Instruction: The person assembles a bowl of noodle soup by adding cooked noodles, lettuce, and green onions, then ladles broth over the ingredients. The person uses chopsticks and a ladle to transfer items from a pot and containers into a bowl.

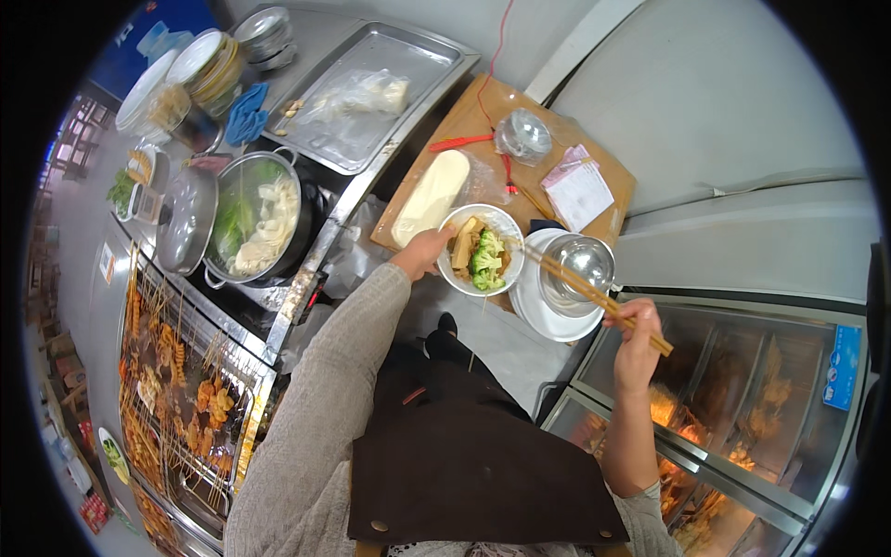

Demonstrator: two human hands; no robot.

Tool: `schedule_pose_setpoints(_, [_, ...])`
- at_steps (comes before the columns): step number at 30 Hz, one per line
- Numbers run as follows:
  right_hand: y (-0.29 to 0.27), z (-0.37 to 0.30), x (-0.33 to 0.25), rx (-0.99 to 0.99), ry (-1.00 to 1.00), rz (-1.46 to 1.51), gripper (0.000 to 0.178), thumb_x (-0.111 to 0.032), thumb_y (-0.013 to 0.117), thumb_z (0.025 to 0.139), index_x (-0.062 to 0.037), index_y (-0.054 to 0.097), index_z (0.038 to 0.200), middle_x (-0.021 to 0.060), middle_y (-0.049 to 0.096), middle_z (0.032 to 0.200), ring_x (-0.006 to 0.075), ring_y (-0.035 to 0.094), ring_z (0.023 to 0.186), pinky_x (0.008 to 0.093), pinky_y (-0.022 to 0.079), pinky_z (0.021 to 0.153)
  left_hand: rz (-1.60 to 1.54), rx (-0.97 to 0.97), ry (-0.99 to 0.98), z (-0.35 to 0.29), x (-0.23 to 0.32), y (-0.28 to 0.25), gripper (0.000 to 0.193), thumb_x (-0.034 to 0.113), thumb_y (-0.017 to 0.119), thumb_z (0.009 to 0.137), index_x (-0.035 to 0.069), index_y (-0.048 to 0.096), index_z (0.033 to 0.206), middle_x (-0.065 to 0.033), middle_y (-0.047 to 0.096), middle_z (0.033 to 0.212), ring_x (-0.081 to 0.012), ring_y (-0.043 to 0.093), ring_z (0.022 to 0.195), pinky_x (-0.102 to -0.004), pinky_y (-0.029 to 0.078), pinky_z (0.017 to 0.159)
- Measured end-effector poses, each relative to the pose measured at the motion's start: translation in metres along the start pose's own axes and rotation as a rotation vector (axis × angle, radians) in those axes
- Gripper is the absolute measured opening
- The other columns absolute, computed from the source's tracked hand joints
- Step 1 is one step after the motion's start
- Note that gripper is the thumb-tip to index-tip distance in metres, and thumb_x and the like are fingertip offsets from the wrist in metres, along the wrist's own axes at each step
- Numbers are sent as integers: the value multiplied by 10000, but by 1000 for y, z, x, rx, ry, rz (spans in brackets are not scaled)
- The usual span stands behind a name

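My left hand (424,253) grips the left rim of a white bowl (445,268), its fingers partly hidden by the bowl. Inside the bowl lie green broccoli (487,260) and pale brown strips of food (461,255). A pair of long wooden chopsticks (585,289) is held in my right hand (638,345), with the tips reaching over the bowl's right side. Just right of the bowl, a shiny metal bowl (577,269) rests on white plates (557,327). Beyond my left hand lies a long cream-coloured block (432,197) on the wooden board.
A lidded pot (255,218) of greens and dumpling-like pieces stands left, beside trays of skewers (176,381). A metal tray (408,42) holds a plastic bag. On the wooden board (594,148) lie a paper pad (577,190) and a red-handled tool (459,142). A glass-topped cabinet (724,390) stands right.
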State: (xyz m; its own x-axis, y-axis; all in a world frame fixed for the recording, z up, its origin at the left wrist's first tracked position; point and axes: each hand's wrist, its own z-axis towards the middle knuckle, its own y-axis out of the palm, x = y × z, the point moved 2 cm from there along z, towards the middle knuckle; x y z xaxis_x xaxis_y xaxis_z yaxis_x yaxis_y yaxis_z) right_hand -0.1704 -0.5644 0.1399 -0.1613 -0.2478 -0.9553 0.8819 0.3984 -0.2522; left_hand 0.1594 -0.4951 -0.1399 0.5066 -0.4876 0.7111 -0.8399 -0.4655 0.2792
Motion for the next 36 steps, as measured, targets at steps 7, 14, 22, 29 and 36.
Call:
schedule_pose_setpoints(7, [-2, 13, 30, -283, 25, -121, 246, -191, 536, 1071, 18, 623, 975, 93, 585, 982, 182, 642, 833, 316, 531, 789, 287, 355, 320, 10, 9, -13, 639, 507, 615, 987, -67, 633, 1266, -241, 696, 1178, -326, 690, 1092, -413, 519, 953])
schedule_pose_setpoints(14, [9, 56, 51, -416, 125, -84, 204, -149, 607, 1032, 18, 690, 1115, 75, 665, 982, 146, 678, 859, 271, 524, 794, 677, 540, 251, -94, -25, 36, 487, 418, 611, 982, -8, 653, 1215, -221, 691, 1189, -377, 650, 1139, -443, 510, 978])
schedule_pose_setpoints(22, [68, 96, 77, -579, -76, -254, 190, -193, 662, 1001, -11, 710, 983, 84, 692, 914, 160, 659, 805, 309, 508, 735, 950, 534, 270, -110, -11, 42, 256, 261, 528, 990, 89, 706, 1056, -164, 700, 1100, -391, 668, 1006, -502, 528, 855])
schedule_pose_setpoints(29, [67, 112, 84, -605, 57, -73, 234, -204, 638, 1035, 25, 680, 1049, 61, 694, 909, 144, 689, 802, 268, 560, 737, 1053, 568, 369, -123, 3, 30, 234, 245, 535, 982, 111, 716, 1046, -145, 701, 1045, -368, 664, 1012, -485, 527, 847])
schedule_pose_setpoints(36, [95, 115, 116, -492, 51, -127, 260, -233, 678, 999, 22, 710, 955, 84, 697, 792, 154, 692, 723, 287, 544, 688, 1142, 520, 269, -127, 8, 30, 227, 259, 546, 985, 122, 722, 1030, -126, 730, 1018, -360, 672, 1007, -464, 531, 835])
